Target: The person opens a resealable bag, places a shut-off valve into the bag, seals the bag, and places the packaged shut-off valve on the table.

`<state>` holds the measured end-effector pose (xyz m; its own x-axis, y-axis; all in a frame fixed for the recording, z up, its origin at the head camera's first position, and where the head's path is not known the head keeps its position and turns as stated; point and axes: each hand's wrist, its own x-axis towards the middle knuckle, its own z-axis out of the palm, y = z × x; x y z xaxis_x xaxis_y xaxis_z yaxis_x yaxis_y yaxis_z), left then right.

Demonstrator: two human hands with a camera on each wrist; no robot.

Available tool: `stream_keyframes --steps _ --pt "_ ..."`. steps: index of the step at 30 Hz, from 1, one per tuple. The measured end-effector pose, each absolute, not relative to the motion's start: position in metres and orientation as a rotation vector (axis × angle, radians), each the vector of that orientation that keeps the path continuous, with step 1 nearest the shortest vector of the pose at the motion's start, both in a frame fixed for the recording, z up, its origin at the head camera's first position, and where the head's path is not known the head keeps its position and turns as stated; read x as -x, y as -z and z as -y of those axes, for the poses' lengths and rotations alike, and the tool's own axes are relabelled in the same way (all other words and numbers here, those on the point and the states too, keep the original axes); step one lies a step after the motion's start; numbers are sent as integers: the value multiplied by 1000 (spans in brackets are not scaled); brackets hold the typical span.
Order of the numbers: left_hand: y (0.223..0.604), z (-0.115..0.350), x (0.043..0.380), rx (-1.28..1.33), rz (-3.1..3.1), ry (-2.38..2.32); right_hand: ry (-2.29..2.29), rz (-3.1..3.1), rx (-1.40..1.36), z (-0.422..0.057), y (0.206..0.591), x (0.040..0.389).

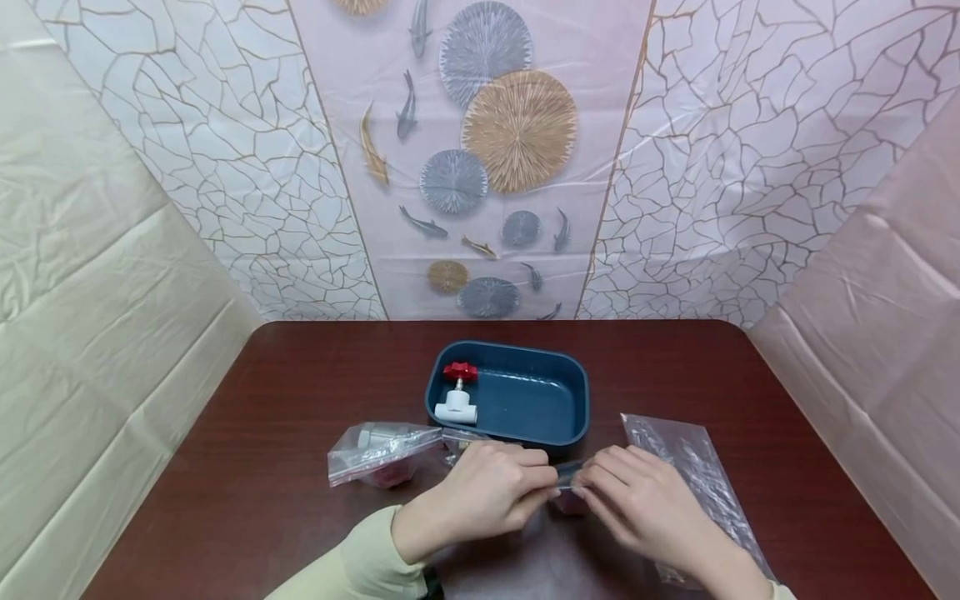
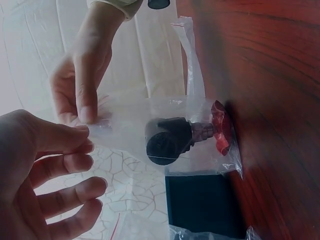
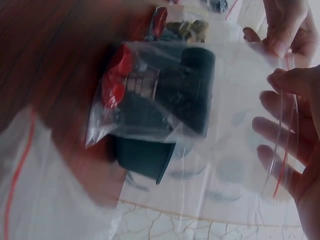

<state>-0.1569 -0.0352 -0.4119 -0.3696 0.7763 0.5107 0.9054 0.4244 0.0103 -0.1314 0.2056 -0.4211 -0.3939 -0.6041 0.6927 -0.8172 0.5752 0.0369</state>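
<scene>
Clear plastic bag (image 2: 122, 117), red-lined along its zip, is held up by its mouth on the near side of the blue tray (image 1: 525, 408). The rim is pinched between thumb and forefinger by the left hand (image 1: 491, 487), whose remaining fingers are spread apart, off the film. Farther along the same rim, the bag is gripped by the right hand (image 1: 645, 500), its thumb tip being set close beside the left thumb. Within the bag, well below both sets of fingertips and touched by neither, a dark valve (image 2: 167, 142) is contained; its red handwheel (image 2: 221, 127) is directed downward, toward the table (image 1: 315, 375). Whether the tabletop is touched by the bag's lower edge cannot be told.

At the left end of the tray, a white valve (image 1: 456, 407) with a red handle is contained. Left of the tray, toward its near side, a zip bag (image 1: 382, 450) is placed; at the tray's near edge, brass-coloured fittings (image 3: 187, 30) are bagged. Right of the tray and nearer, a flat plastic bag (image 1: 693, 475) is laid.
</scene>
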Motion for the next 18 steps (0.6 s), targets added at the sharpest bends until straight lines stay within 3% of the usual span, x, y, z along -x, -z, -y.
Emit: stream_keyframes --steps 18 --pt "416 43 160 1368 2231 485 -376 2162 -1024 -239 425 128"
